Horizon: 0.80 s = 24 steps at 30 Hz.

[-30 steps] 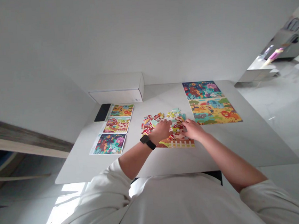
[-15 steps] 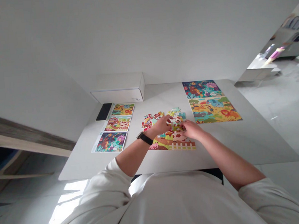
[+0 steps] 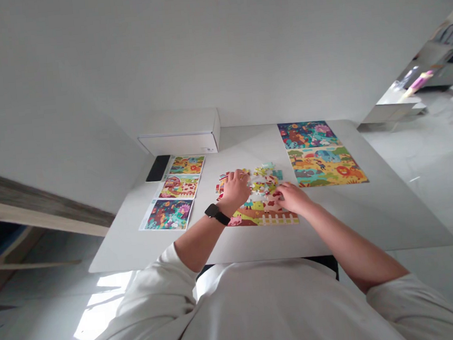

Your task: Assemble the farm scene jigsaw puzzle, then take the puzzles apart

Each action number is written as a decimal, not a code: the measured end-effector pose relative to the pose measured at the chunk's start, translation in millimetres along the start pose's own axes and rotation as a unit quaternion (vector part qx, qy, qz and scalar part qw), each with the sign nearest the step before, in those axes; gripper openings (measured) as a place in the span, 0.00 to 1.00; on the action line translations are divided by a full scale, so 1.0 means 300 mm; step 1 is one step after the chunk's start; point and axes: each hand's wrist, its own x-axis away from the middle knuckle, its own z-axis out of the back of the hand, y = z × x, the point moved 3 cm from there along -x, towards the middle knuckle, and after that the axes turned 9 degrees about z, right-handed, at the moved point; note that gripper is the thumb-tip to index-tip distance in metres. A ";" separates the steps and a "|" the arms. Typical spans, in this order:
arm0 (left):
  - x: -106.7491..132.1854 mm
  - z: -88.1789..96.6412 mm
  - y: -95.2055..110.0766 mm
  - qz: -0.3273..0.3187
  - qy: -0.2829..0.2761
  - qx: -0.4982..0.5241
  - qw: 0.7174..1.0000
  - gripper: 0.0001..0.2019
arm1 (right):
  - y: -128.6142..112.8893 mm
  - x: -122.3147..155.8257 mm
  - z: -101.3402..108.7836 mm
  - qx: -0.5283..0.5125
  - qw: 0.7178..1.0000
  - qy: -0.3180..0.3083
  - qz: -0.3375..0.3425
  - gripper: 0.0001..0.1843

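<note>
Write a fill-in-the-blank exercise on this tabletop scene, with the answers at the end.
The black watch is on the person's ____ wrist. Left of the jigsaw puzzle, the printed picture sheets number ____. A white ____ runs along the puzzle's near edge. The black phone lies near a white ____.

Answers: left; three; fence; box

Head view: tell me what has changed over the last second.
The left hand has moved left, off the middle of the puzzle and over the loose pieces, though I can't tell whether it has taken hold of any. The right hand stayed at the puzzle's right side. The picture sheets stayed where they were.
</note>
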 end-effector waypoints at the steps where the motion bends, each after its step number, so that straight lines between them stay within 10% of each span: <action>1: 0.006 0.003 -0.001 0.013 0.003 -0.017 1.000 0.27 | 0.001 -0.001 -0.004 0.011 1.000 0.005 0.001 0.18; 15: 0.218 -0.002 -0.105 -0.110 -0.078 0.085 0.987 0.31 | 0.009 -0.039 0.021 -0.064 0.996 -0.058 -0.027 0.15; 24: 0.332 0.002 -0.229 -0.042 -0.090 0.065 0.993 0.27 | 0.099 -0.140 0.086 -0.260 0.965 -0.038 0.001 0.09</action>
